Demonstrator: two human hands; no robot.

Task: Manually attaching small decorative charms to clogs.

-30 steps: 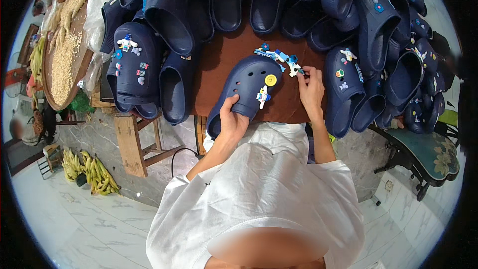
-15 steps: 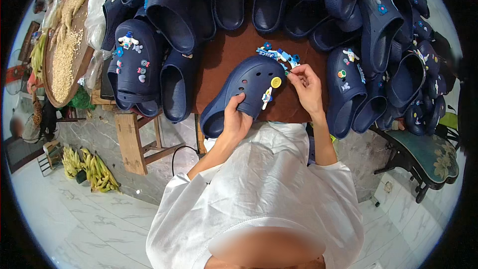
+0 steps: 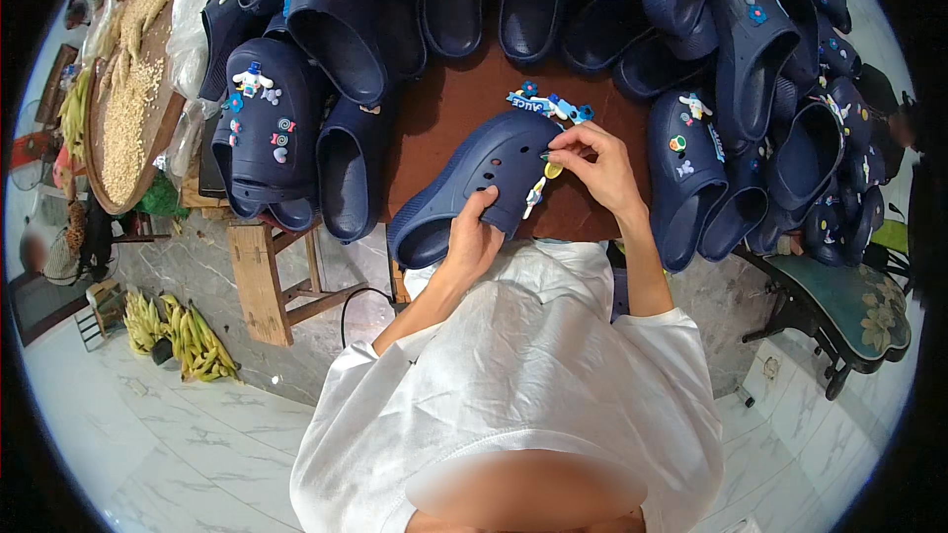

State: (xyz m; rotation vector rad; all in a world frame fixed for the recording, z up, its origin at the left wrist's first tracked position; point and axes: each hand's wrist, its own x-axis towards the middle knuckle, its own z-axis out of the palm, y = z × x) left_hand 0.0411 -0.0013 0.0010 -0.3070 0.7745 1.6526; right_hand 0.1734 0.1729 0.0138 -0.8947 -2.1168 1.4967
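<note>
A navy blue clog with holes in its upper (image 3: 462, 170) lies tilted above the brown tabletop, its toe away to the upper right. My left hand (image 3: 476, 240) grips it from the near side, thumb on the upper, other fingers hidden beneath. My right hand (image 3: 599, 166) is closed in a pinch at the toe's right side, holding a tiny greenish piece against the clog; its kind is too small to make out. Just below those fingertips is a round yellow charm (image 3: 553, 171), partly covered. Beside it sits a white figure charm (image 3: 535, 194). Several blue and white charms (image 3: 555, 106) lie just beyond the toe.
Navy clogs ring the brown tabletop (image 3: 425, 128); a charm-covered one (image 3: 262, 128) stands at left, another (image 3: 688, 163) at right. A wooden stool (image 3: 259, 281) stands lower left, near corn cobs (image 3: 197, 336) on the floor. A dark green patterned seat (image 3: 844, 308) is at right.
My right hand has moved left and slightly down, from beside the toe onto the clog's upper, now partly covering the yellow charm. The clog has shifted slightly left in my left hand.
</note>
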